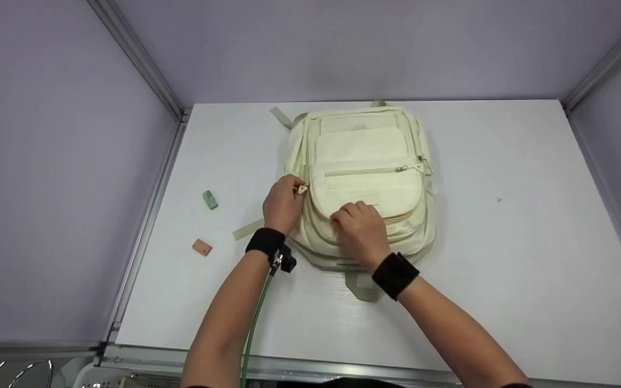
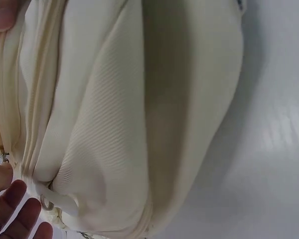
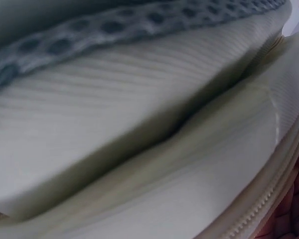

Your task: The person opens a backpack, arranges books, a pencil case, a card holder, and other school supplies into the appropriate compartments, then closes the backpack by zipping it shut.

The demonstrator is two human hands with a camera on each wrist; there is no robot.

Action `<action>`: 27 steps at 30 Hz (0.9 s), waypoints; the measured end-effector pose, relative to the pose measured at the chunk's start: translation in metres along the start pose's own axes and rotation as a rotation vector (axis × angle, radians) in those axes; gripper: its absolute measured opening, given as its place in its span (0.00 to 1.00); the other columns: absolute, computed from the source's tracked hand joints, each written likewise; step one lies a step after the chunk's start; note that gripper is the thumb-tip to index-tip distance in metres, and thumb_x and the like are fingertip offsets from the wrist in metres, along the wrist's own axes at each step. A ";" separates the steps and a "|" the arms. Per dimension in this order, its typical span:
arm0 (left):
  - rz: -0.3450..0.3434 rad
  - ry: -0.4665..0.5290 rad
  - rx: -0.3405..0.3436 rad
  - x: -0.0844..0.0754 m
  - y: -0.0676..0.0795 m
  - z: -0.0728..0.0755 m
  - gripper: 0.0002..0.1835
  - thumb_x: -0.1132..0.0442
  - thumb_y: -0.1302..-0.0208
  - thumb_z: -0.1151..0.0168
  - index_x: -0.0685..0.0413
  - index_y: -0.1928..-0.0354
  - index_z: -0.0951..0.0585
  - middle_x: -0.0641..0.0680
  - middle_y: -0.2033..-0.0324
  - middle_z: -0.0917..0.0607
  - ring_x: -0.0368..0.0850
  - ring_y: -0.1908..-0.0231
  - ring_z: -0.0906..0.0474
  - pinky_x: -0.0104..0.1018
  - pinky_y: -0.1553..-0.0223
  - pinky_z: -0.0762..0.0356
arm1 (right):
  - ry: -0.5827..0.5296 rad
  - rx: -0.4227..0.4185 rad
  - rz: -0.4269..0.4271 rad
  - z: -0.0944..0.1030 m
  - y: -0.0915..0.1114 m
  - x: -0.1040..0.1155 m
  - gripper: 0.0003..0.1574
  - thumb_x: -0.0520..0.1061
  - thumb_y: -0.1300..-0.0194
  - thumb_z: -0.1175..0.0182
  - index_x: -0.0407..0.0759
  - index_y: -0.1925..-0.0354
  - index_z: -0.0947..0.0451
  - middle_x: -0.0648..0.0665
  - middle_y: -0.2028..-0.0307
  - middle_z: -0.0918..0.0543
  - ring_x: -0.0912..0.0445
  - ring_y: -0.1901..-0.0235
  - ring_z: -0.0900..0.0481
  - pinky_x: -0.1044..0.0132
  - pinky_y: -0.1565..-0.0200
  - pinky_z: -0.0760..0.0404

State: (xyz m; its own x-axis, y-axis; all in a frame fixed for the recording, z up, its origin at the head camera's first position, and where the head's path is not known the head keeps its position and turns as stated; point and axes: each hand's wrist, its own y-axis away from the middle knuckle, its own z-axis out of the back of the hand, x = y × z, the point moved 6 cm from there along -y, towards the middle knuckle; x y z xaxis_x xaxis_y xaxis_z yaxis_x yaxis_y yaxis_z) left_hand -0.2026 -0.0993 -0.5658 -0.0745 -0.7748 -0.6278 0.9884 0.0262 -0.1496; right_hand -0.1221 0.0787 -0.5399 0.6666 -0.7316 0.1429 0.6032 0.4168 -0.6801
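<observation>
A cream backpack [image 1: 364, 145] lies on its back on the white table, front pockets facing up. My left hand [image 1: 282, 205] is at the left side of its front pocket, pinching a zipper pull [image 2: 4, 158] between thumb and a finger; the other fingers spread loosely in the left wrist view. My right hand [image 1: 361, 231] grips the lower edge of the front pocket with curled fingers. In the right wrist view, those fingers [image 3: 289, 214] sit behind a zipper edge [image 3: 254, 211], beside a gap between fabric layers.
A green block [image 1: 210, 200] and an orange-pink block [image 1: 201, 247] lie left of the backpack. Straps [image 1: 361, 285] stick out around it. A green cable [image 1: 255, 323] runs from my left wrist. Lilac panels [image 1: 343, 48] wall the table in.
</observation>
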 end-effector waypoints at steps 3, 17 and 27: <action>0.033 -0.006 -0.009 0.003 -0.009 0.001 0.08 0.60 0.24 0.41 0.49 0.49 0.17 0.50 0.54 0.16 0.47 0.53 0.20 0.42 0.55 0.21 | -0.003 -0.021 0.018 -0.002 0.002 0.005 0.04 0.40 0.36 0.29 0.44 0.67 0.16 0.46 0.68 0.17 0.48 0.69 0.21 0.55 0.70 0.24; 0.117 0.005 -0.031 0.019 -0.016 0.010 0.10 0.59 0.22 0.44 0.52 0.49 0.17 0.53 0.56 0.17 0.49 0.56 0.19 0.44 0.56 0.22 | -0.024 0.014 0.044 -0.007 0.000 0.019 0.02 0.41 0.33 0.31 0.45 0.65 0.16 0.47 0.67 0.17 0.49 0.67 0.21 0.56 0.69 0.24; -0.043 0.009 -0.071 0.013 -0.005 0.019 0.21 0.66 0.22 0.50 0.57 0.31 0.25 0.59 0.36 0.23 0.54 0.36 0.27 0.45 0.38 0.28 | -0.060 0.017 0.018 -0.007 -0.004 0.011 0.03 0.42 0.32 0.33 0.44 0.63 0.14 0.46 0.66 0.17 0.47 0.66 0.21 0.54 0.67 0.23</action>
State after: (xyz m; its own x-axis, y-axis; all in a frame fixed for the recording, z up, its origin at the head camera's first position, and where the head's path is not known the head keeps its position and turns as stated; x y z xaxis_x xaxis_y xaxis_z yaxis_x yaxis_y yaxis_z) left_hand -0.2065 -0.1216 -0.5593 -0.1178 -0.7705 -0.6265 0.9725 0.0381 -0.2298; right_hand -0.1203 0.0654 -0.5410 0.7024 -0.6902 0.1742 0.5978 0.4391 -0.6707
